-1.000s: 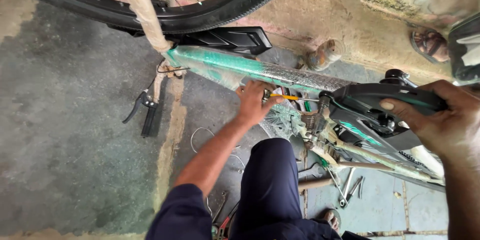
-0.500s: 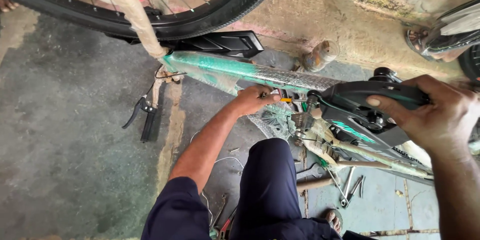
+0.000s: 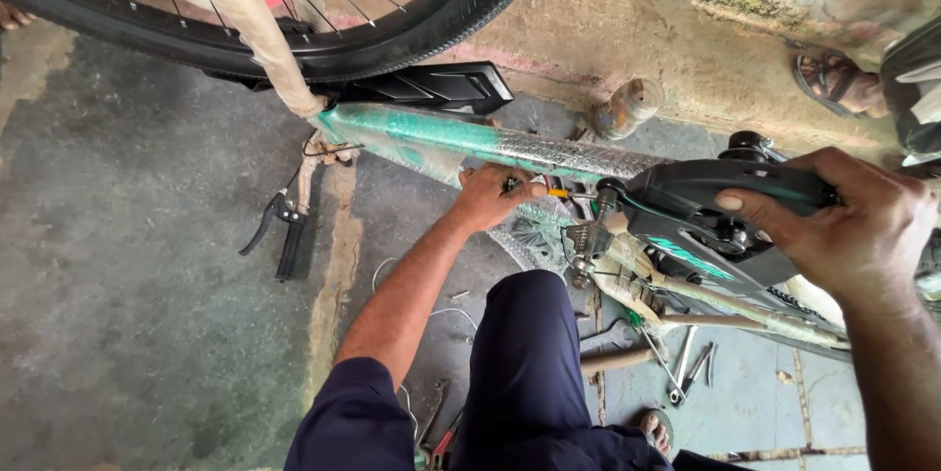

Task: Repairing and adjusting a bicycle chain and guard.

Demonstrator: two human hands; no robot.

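Gripping screwdriver [image 3: 557,193]: left hand [image 3: 490,197]; right hand [image 3: 853,226] clasping black chain guard [image 3: 706,201].

Grey, stained concrete floor [image 3: 118,265] in soft daylight; a raised, weathered kerb [image 3: 676,49], possibly painted pink once, runs beyond the grip.

One bicycle wheel [image 3: 294,30], one green frame [image 3: 470,143], two hands [image 3: 495,197], one sandalled foot [image 3: 833,84]
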